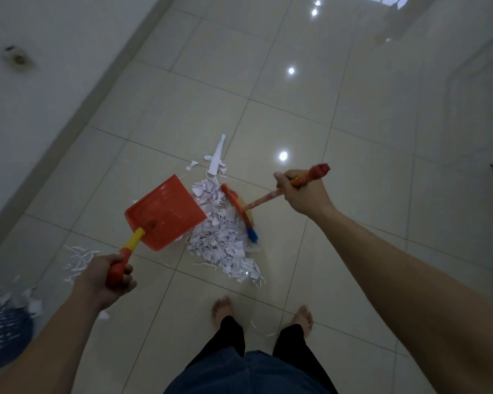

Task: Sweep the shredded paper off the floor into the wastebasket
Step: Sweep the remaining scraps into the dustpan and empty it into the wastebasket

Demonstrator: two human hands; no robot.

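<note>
Hands both grip tools: the left hand (108,275) should press the flat orange plastic dustpan (165,213) down while the right hand (299,191) brushes the small red-handled broom (239,211) toward nine o'clock, pushing the white shredded paper pile (225,237) at three o'clock of it.

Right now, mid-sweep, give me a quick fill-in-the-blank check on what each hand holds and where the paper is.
1. The left hand grips the handle of the orange ____.
2. The right hand grips the ____ by its handle.
3. The main paper pile lies between the dustpan and the broom head, on the tiled ____.

Missing words: dustpan; broom; floor
</note>
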